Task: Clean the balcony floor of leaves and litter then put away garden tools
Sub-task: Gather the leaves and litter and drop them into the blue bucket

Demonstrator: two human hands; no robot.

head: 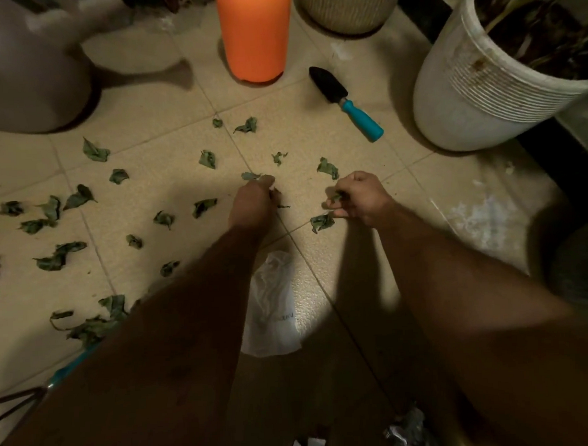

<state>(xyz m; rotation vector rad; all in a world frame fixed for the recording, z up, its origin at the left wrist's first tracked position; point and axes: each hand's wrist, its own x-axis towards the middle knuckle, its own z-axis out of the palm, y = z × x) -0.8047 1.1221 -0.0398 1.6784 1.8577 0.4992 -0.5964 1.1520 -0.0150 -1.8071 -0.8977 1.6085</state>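
- Mostly, crumpled green leaves (94, 152) lie scattered on the tiled floor (153, 127), left of centre.
- Left hand (254, 204) pinches a leaf (250, 175); right hand (359, 199) curls round leaf scraps (336, 197).
- Trowel (346, 103) lies beside the white planter (475, 97); orange bottle (254, 32) stands behind.

Before us, our orange bottle (254, 32), woven pot (347, 8) and white ribbed planter (475, 93) on beige tiles (139, 111)
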